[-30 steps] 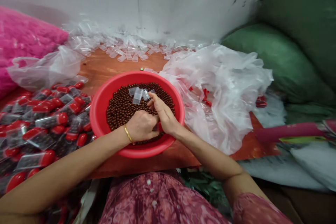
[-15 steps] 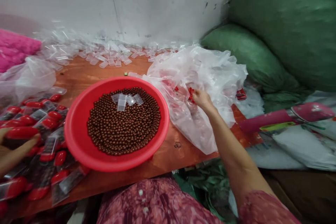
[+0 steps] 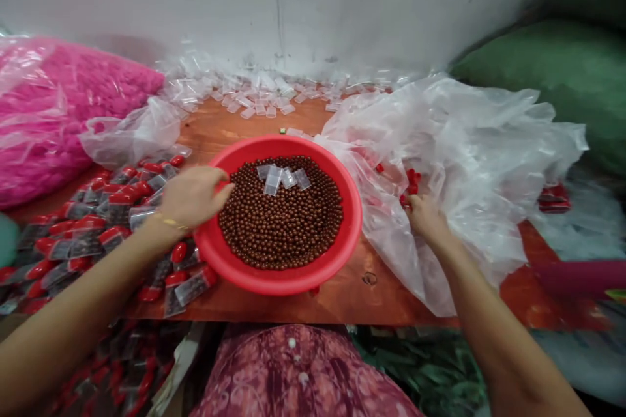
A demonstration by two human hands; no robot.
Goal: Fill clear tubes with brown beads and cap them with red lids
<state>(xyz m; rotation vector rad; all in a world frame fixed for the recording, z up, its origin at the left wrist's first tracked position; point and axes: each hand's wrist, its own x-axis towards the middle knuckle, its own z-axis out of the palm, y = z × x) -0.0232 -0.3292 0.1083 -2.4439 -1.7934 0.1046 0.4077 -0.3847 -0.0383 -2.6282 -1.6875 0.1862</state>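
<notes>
My left hand (image 3: 193,195) hangs over the left rim of a red plastic basin (image 3: 281,283), thumb and fingers apart, with nothing visible in it. Brown round beads (image 3: 278,228) fill the basin floor. Several small clear plastic boxes (image 3: 272,180) lie on the beads. To the right, my right hand (image 3: 426,218) pinches a small red cap (image 3: 403,200) on a crumpled clear plastic bag (image 3: 469,143); its fingertips are partly hidden. More red caps (image 3: 413,179) lie just beyond the fingers. Left of the basin is a heap of red-capped boxes (image 3: 88,228) with dark contents.
Clear boxes (image 3: 264,104) are scattered along the wall at the back of the wooden table (image 3: 235,127). A big bag of pink pieces (image 3: 63,117) stands at the left. A green sack (image 3: 548,78) and a dark pink pole-like object (image 3: 572,280) are at the right.
My left hand has moved from the red-capped heap, where it held a red-capped box, to the basin's left rim and let the box go. My right hand stays at the red caps. The view has turned left.
</notes>
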